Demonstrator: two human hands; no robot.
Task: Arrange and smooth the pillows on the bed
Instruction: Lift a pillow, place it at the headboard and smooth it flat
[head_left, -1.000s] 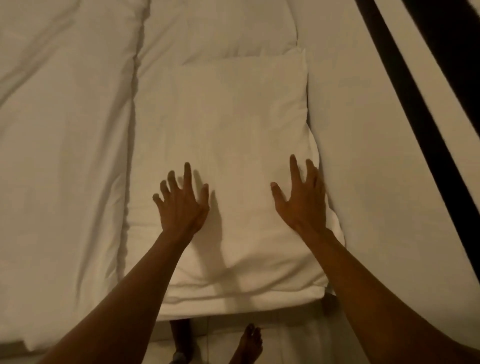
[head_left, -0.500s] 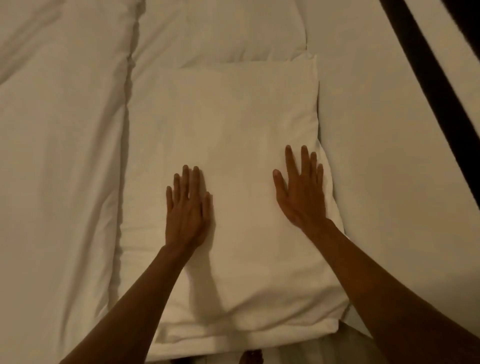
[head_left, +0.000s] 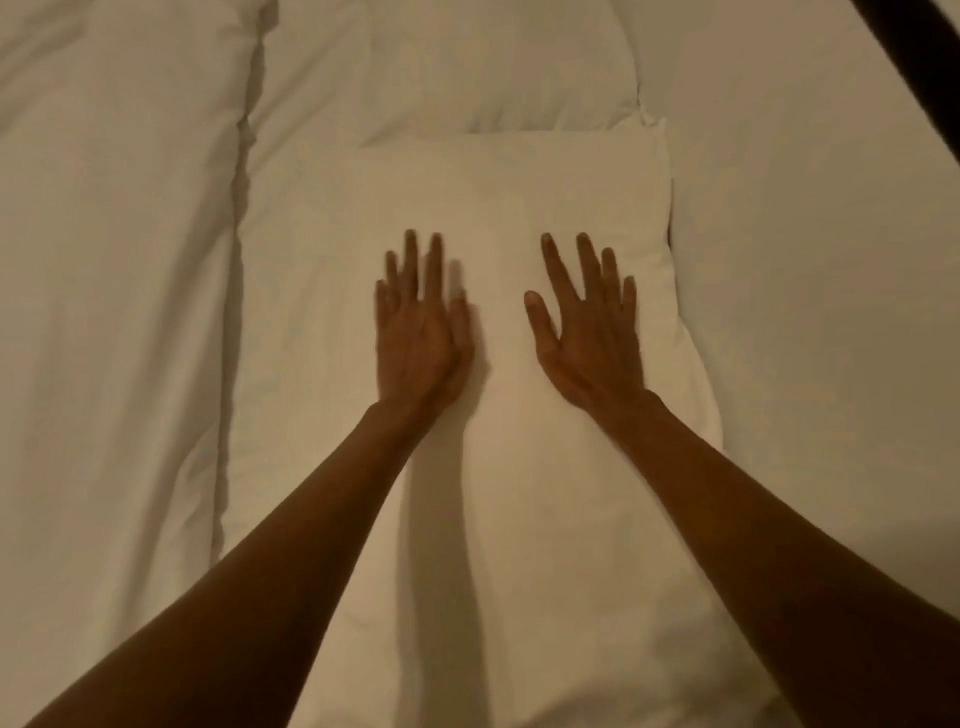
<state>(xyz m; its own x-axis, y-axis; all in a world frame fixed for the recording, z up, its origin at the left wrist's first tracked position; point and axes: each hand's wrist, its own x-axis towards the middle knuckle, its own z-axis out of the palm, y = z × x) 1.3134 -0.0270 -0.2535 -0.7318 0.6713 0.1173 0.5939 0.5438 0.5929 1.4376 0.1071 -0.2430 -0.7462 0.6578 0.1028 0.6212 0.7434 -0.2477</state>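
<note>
A white pillow (head_left: 498, 197) lies flat on the bed in the middle of the view, its far edge straight. A second white pillow (head_left: 441, 62) lies beyond it, partly under its far edge. My left hand (head_left: 418, 332) rests palm down on the near pillow, fingers close together and slightly blurred. My right hand (head_left: 589, 332) lies flat on the same pillow a little to the right, fingers spread, near the pillow's right edge. Neither hand holds anything. Both forearms reach in from the bottom of the view.
A white duvet (head_left: 114, 312) covers the bed to the left, with a deep fold along the pillow's left side. White sheet (head_left: 821, 312) spreads to the right. A dark strip (head_left: 914, 47) crosses the top right corner.
Both hands have slid forward over the pillow, away from me, and flattened onto it. My view has moved in closer, so the bed's near edge and the floor are out of sight.
</note>
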